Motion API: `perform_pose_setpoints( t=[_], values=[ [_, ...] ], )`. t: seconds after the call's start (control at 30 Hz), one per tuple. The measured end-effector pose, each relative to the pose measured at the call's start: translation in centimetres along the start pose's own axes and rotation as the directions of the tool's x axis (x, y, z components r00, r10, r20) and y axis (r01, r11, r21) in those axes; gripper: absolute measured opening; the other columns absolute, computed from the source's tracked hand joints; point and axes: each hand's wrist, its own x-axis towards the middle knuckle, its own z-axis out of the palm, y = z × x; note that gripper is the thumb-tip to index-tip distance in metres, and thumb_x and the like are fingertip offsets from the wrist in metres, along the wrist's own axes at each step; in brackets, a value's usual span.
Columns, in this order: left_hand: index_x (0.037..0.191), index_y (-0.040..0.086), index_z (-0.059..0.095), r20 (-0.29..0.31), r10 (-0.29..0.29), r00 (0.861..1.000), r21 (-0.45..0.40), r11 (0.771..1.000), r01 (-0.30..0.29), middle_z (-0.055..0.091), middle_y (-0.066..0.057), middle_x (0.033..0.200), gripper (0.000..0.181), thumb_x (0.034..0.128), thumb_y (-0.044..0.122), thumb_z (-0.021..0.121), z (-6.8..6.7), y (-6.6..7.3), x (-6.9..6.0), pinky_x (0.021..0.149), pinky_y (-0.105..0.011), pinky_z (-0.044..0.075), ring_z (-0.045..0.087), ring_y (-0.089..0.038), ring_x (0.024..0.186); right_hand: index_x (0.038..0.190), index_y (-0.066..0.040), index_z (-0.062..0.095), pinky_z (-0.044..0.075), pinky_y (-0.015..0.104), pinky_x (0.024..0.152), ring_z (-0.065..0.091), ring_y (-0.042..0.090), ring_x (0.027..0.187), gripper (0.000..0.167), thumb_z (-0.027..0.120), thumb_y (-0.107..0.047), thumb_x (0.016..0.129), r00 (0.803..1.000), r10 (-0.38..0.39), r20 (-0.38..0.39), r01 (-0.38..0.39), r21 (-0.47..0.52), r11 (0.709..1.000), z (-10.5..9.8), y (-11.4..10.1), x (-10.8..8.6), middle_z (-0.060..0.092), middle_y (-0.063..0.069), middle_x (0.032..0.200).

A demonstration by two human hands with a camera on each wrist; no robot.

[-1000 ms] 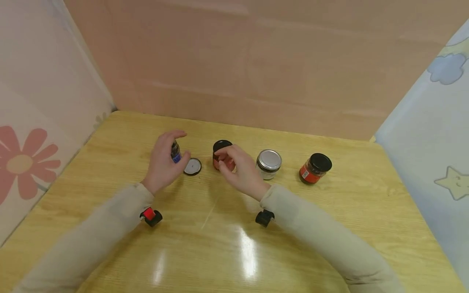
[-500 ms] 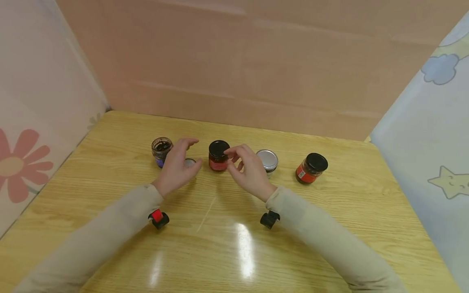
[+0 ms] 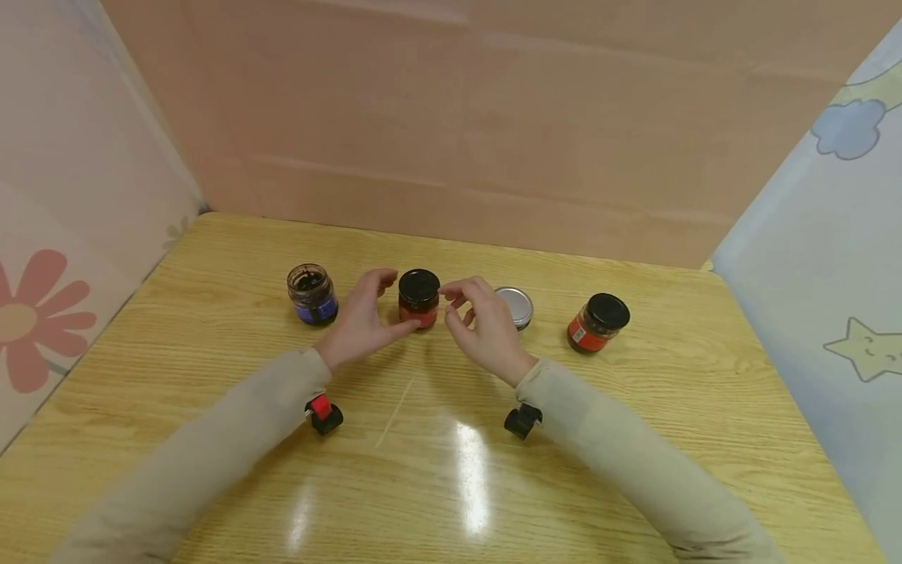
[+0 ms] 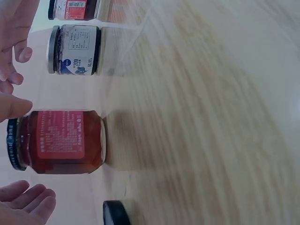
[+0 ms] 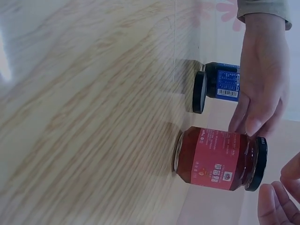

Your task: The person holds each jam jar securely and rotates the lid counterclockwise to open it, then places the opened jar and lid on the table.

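A jam jar [image 3: 419, 299] with a red label and black lid stands upright between the two hands. My left hand [image 3: 362, 319] is spread at its left side, thumb in front and fingers behind; in the left wrist view gaps show between the jar [image 4: 65, 141] and those fingers [image 4: 30, 201]. My right hand [image 3: 486, 329] hovers to the right of the lid, fingers loosely bent, holding nothing. In the right wrist view its fingertips [image 5: 276, 201] are apart from the black lid [image 5: 258, 164].
Left of the hands stands an uncapped dark jar [image 3: 312, 294] with a blue label. Its neighbouring loose black lid [image 5: 199, 92] lies on the table, hidden in the head view. To the right are a silver-lidded jar [image 3: 517, 306] and another black-lidded, red-labelled jar [image 3: 598, 322].
My left hand has moved right, from beside the blue-labelled jar to the jam jar. My right hand has shifted slightly right, off the front of the jam jar. The jars stay put.
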Motion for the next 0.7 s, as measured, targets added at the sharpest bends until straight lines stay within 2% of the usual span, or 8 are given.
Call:
perform_pose_setpoints(
  t=[0.17, 0.43, 0.57, 0.7],
  values=[
    [0.137, -0.002, 0.040, 0.001, -0.008, 1.000, -0.017, 1.000, 0.008, 0.049, -0.019, 0.134, 0.081, 0.0747, 0.028, 0.083, 1.0, -0.3, 0.7, 0.104, -0.047, 0.040, 0.048, -0.033, 0.124, 0.113, -0.001, 0.063, 0.054, 0.034, 0.064, 0.059, 0.020, 0.088, 0.025, 0.056, -0.001, 0.089, 1.000, 0.002, -0.008, -0.002, -0.002, 1.000, -0.2, 0.2, -0.1, 0.062, 0.012, 0.103],
    [0.136, -0.004, 0.040, 0.004, 0.011, 1.000, -0.066, 0.998, -0.011, 0.050, -0.021, 0.132, 0.078, 0.0755, 0.022, 0.082, 2.2, -0.6, 1.2, 0.104, -0.050, 0.040, 0.049, -0.034, 0.124, 0.112, 0.000, 0.063, 0.054, 0.034, 0.064, 0.059, 0.020, 0.087, 0.024, 0.056, 0.000, 0.089, 1.000, 0.014, -0.009, -0.014, 0.005, 1.000, -0.4, 0.5, -0.2, 0.062, 0.012, 0.103],
    [0.135, -0.004, 0.041, -0.001, -0.010, 1.000, -0.093, 0.996, 0.010, 0.051, -0.021, 0.131, 0.076, 0.0755, 0.020, 0.082, 2.4, -0.7, 1.4, 0.104, -0.051, 0.040, 0.049, -0.035, 0.124, 0.113, 0.001, 0.063, 0.053, 0.034, 0.064, 0.059, 0.020, 0.088, 0.025, 0.056, 0.000, 0.089, 1.000, 0.026, 0.000, -0.026, 0.020, 0.999, -0.5, 0.7, -0.3, 0.061, 0.013, 0.104],
    [0.134, -0.003, 0.042, -0.001, -0.049, 0.999, -0.134, 0.990, 0.049, 0.053, -0.021, 0.131, 0.074, 0.0758, 0.019, 0.082, 2.6, -0.9, 1.5, 0.103, -0.050, 0.042, 0.051, -0.034, 0.123, 0.113, -0.001, 0.062, 0.052, 0.029, 0.063, 0.058, 0.020, 0.088, 0.025, 0.055, 0.000, 0.090, 0.999, 0.042, 0.013, -0.042, 0.026, 0.999, -0.6, 0.8, -0.6, 0.061, 0.013, 0.104]
  ],
)
